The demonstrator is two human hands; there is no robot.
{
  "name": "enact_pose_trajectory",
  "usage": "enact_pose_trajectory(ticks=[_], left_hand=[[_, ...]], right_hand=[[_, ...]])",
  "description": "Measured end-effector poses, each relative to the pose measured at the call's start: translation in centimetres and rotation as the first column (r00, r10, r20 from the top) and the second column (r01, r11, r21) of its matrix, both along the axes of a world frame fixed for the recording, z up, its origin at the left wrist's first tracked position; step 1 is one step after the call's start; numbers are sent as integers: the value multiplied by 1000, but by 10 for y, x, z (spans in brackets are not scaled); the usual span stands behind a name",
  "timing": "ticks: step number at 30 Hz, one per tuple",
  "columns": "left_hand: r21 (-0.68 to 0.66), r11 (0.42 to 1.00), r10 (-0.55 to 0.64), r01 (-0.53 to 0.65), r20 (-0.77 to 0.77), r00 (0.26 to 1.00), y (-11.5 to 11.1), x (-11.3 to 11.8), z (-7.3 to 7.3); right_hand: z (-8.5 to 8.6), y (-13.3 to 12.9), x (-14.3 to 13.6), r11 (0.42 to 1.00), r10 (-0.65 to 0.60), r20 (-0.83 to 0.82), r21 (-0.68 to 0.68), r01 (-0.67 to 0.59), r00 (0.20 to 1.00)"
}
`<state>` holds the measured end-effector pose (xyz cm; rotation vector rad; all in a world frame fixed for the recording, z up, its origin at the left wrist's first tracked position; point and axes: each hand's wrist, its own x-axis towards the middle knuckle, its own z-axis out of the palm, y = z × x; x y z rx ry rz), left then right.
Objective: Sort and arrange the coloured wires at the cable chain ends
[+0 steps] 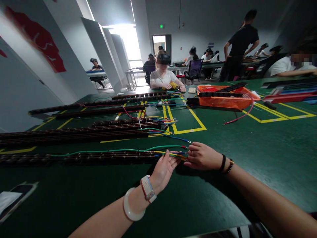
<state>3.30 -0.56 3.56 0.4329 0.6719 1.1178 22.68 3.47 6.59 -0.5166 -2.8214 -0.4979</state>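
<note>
A long black strip (111, 158) with coppery lines lies across the near part of the table, and a green wire (123, 148) runs along its top. Yellow and blue wires (158, 152) come out of its right end. My left hand (162, 170) is closed around these wires from below, its thumb on top. Just to the right, my right hand (201, 156) is closed in a pinch at their tips, where small metal lugs show. A separate blue wire (178, 138) with a ring lug ends just above my right hand.
More black strips (74, 134) with coloured wires lie farther back on the green table (235, 145), over yellow tape outlines. An orange basket (223, 100) holds black strips. Across the table a person (162, 77) handles a yellow tool. A phone-like object (17, 198) lies at left.
</note>
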Motion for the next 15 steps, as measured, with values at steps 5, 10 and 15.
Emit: enact_pose_trajectory(ticks=[5, 10, 15], left_hand=[[20, 1000, -3, 3, 7, 1000, -3, 0, 7], [-24, 999, 28, -29, -69, 997, -5, 1, 12], [-21, 1000, 7, -10, -113, 994, -6, 0, 9]], right_hand=[[6, 6, 9, 989, -132, -139, 48, 140, 981], [-7, 15, 4, 949, -315, -187, -28, 315, 931], [-22, 23, -6, 927, -369, -102, -106, 359, 924]])
